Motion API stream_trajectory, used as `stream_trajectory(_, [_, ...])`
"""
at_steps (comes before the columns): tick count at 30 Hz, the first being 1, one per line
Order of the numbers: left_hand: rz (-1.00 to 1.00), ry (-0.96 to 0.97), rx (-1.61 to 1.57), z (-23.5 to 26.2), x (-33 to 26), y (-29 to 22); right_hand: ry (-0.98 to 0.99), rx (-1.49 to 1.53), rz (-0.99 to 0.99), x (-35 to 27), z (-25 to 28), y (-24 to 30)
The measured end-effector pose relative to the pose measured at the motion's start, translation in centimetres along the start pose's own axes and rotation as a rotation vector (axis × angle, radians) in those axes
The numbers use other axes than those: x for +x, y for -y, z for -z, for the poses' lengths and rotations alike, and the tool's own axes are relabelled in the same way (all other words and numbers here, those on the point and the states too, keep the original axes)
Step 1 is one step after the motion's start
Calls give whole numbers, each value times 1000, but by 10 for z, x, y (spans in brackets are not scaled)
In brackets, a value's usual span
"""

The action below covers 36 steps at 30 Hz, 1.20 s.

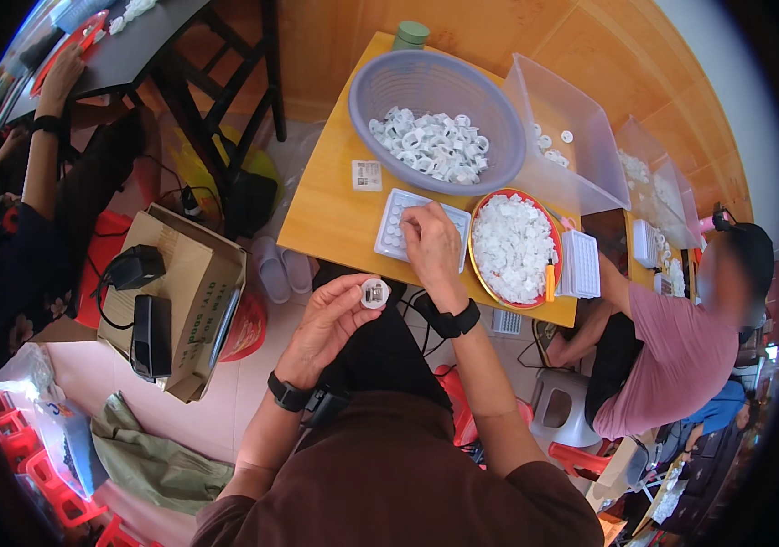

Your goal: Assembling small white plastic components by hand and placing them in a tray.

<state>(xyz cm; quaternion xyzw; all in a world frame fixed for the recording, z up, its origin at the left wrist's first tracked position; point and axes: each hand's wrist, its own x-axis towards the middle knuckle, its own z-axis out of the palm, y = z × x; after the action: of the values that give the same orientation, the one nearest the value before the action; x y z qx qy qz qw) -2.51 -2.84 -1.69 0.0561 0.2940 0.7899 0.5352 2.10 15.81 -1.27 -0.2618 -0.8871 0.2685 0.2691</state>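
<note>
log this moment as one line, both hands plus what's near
left grip: holding small round white part | right grip: at white tray, contact unclear | near tray: purple basin, red dish of white pieces

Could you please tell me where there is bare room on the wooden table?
The table is bare at its near-left corner, between its edges, the printed label and the white tray. Rightward it is crowded: purple basin, red-rimmed plate and clear bin stand close together.

A small workshop, it seems: white plastic rings [431, 146] heaped in a round grey-purple plastic basin [373, 80], a pink-shirted co-worker [672, 356] nearby.
</note>
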Motion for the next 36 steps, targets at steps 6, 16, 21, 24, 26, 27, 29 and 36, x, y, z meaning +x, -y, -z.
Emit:
stream_trajectory(6, [16,-9,-6,-2,2,0,-3,63,68,-2,6,3])
stream_trajectory(16, [-2,-23,-13,-2,5,3,-25,344,132,-59,44,58])
stream_trajectory(21, [-9,-27,27,-9,5,4,-94,207,316,-65,38,52])
stream_trajectory(24, [-18,-39,46,-9,4,5,-67,229,343,-67,40,53])
stream_trajectory(26, [-12,-44,54,-10,2,5,-54,220,353,-68,41,52])
stream_trajectory(27, [-20,-55,58,-10,2,5,-40,208,363,-69,41,52])
stream_trajectory(29, [-26,-64,63,-11,2,6,-37,207,363,-69,42,51])
stream_trajectory(36, [-44,-72,140,-13,3,7,23,255,311,-68,44,49])
